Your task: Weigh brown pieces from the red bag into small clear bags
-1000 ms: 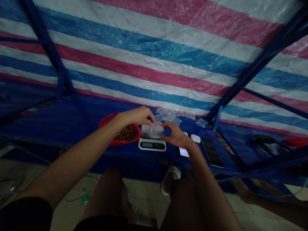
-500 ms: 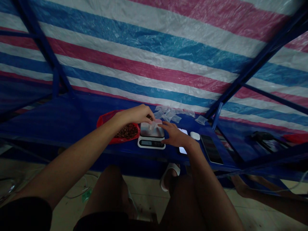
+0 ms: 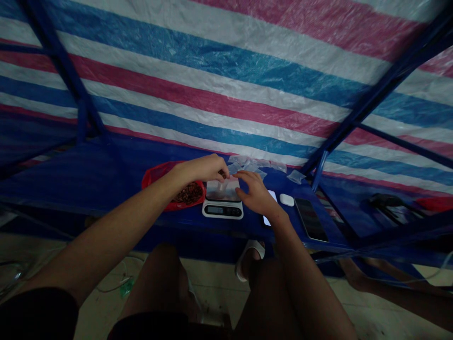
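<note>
A white kitchen scale (image 3: pixel 222 211) with a shiny pan and a lit display stands on the blue table. On its pan sits a small clear cup or bag (image 3: pixel 222 185), too blurred to tell which. My left hand (image 3: pixel 211 167) is closed just above it, with a pinch of small brown dried pieces at the fingertips. Right of the pan is my right hand (image 3: pixel 254 191), fingers apart and holding nothing. A red plastic bag (image 3: pixel 151 177) with a heap of the same brown pieces (image 3: pixel 189 193) lies left of the scale, partly hidden by my left forearm.
Several clear plastic bags (image 3: pixel 247 164) lie behind the scale, with one more small bag (image 3: pixel 296 177) to the right. A lit phone (image 3: pixel 267 221), a white earbud case (image 3: pixel 286 199) and a dark phone (image 3: pixel 311 219) lie at right. Blue metal posts (image 3: pixel 320 170) flank the table.
My right hand has lifted off the scale's edge and moved slightly up, its fingers drawing nearer my left fingertips. My left hand stays almost in place over the pan.
</note>
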Demonstrator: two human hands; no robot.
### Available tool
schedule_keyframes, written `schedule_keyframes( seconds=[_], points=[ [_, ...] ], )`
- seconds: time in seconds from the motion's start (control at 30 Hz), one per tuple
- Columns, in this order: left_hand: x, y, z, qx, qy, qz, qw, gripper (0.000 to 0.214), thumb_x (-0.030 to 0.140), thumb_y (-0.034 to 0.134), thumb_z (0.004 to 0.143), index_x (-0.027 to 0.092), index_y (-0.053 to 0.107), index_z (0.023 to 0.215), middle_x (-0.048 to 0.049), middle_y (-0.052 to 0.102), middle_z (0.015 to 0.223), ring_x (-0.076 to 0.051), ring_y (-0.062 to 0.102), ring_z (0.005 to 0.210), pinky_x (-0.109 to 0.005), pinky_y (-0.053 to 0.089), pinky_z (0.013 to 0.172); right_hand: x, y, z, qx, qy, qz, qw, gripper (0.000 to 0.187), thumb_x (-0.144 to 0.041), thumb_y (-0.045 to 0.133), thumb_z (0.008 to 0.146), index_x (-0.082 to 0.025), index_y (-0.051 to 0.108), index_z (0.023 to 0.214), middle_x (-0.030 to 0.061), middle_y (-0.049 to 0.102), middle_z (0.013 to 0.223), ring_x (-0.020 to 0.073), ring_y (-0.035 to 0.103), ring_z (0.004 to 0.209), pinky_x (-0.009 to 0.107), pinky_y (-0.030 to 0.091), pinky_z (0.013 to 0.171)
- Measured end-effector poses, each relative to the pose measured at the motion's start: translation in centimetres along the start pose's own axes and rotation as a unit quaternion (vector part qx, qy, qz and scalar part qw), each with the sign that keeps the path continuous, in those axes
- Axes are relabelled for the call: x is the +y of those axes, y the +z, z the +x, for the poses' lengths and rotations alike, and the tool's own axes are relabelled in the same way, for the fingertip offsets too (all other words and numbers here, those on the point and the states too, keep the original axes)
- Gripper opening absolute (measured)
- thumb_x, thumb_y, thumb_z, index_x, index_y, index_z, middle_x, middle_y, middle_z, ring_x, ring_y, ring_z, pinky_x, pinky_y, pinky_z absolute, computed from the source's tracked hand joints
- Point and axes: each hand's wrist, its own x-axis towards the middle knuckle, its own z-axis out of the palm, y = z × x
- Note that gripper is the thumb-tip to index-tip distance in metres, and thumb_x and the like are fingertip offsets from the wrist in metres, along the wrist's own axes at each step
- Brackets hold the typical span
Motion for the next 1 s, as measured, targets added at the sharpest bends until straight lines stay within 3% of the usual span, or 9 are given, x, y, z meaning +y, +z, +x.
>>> schedule_keyframes(
  seconds=[0.43,1.0],
  points=[
    [0.46,-0.29,0.59,-0.037,-0.011,0.012,0.999,0.033,0.010,0.068,0.085,0.023,0.084,0.111,-0.0033,0.084,0.106,-0.017,0.073,0.089,-0.024,0.047,0.080,0.19,0.91,0.39,0.028,-0.027,0.044,0.998,0.038,-0.020,0.064,0.090,-0.023,0.071,0.128,0.0123,0.071,0.133,0.0335,0.061,0.129,0.059,0.044,0.114],
    [0.88,-0.50,0.33,-0.027,-0.017,-0.027,0.999,0.030,0.010,0.073,0.083,0.019,0.083,0.109,-0.0025,0.083,0.100,-0.016,0.071,0.086,-0.024,0.046,0.080,0.33,1.00,0.71,0.026,-0.019,0.046,0.998,0.038,-0.021,0.065,0.089,-0.021,0.070,0.127,0.0136,0.073,0.129,0.0340,0.063,0.125,0.058,0.044,0.112]
  ],
)
